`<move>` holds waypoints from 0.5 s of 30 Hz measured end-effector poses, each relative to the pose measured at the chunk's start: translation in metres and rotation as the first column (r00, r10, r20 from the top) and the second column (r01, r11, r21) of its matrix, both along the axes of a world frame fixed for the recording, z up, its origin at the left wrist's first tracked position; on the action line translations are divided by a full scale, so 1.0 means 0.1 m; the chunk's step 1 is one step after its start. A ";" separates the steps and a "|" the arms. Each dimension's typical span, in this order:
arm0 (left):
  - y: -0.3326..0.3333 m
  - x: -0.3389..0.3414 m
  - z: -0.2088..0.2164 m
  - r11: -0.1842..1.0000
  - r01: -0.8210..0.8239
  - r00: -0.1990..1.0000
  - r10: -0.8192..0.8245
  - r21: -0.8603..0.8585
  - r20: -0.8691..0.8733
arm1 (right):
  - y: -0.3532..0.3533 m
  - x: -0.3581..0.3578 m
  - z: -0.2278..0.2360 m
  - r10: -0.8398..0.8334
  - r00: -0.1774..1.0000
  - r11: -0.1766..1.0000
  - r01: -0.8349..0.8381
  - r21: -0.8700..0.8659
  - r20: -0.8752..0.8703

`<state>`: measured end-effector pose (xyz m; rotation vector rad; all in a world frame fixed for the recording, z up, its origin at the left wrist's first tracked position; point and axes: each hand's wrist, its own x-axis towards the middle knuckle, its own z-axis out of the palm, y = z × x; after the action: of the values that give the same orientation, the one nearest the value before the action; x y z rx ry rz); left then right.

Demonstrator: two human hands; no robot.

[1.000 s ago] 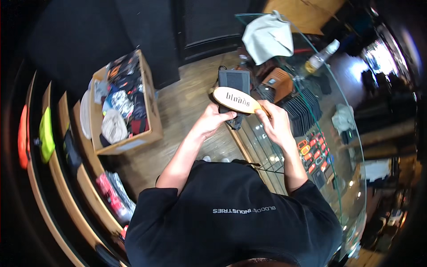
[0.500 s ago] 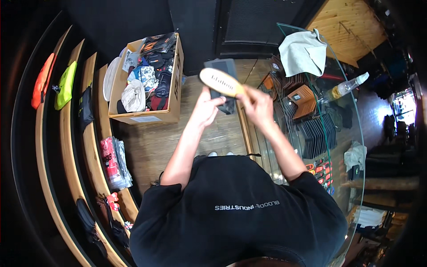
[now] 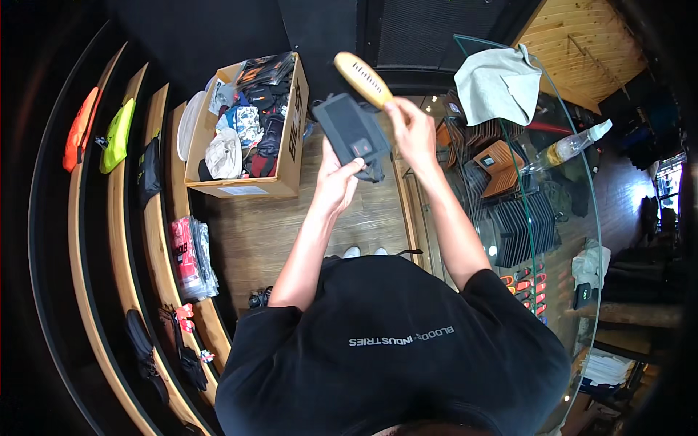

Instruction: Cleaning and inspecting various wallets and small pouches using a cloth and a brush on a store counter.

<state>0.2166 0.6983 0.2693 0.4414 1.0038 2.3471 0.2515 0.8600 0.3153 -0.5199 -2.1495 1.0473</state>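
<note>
My left hand (image 3: 336,179) is closed round the lower edge of a flat dark grey fabric pouch (image 3: 350,129), thumb on its front, with a black strap or flap hanging at its lower right. In my right hand (image 3: 413,136) is a brush (image 3: 363,80) with an oval pale wooden back, pinched at its near end. The wooden back faces up, so the bristles are mostly hidden. The brush is beyond the pouch's upper right corner; whether they touch I cannot tell.
A cardboard box (image 3: 294,149) full of caps and packaged goods stands left ahead. Wooden shelves (image 3: 120,251) curve along the left. On the right, a glass display case (image 3: 592,211) holds wallets (image 3: 500,168); a grey cloth (image 3: 498,87) and a clear bottle (image 3: 571,145) lie on top.
My right hand has lifted the brush up and away from the pouch, tilting it more steeply. The pouch, largely covered before, now shows its face and has shifted slightly left.
</note>
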 end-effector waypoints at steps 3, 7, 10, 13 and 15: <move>-0.03 -0.21 -0.06 0.980 -0.162 0.985 0.154 0.114 0.075 | -0.20 0.22 -0.27 0.108 0.994 0.994 -0.109 -0.032 -0.024; -0.12 -0.28 0.07 0.963 -0.242 0.967 0.229 0.116 0.115 | -0.31 0.75 -0.57 0.136 0.990 0.987 -0.131 -0.092 0.048; -0.09 -0.24 0.07 0.958 -0.228 0.968 0.204 0.174 0.143 | -0.32 0.77 -0.49 0.144 0.988 0.984 -0.137 -0.112 0.056; -0.09 -0.22 0.20 0.893 -0.152 0.961 0.033 0.423 0.275 | -0.24 0.63 -0.44 0.202 0.979 0.967 -0.200 -0.160 -0.004; -0.19 -0.29 0.29 0.876 -0.106 0.938 -0.069 0.470 0.340 | -0.17 0.58 -0.48 0.273 0.962 0.912 -0.269 -0.311 -0.033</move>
<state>0.1872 0.6791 0.2986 0.1797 0.2472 2.5653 0.3095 0.8429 0.2675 -0.3750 -2.1161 1.5599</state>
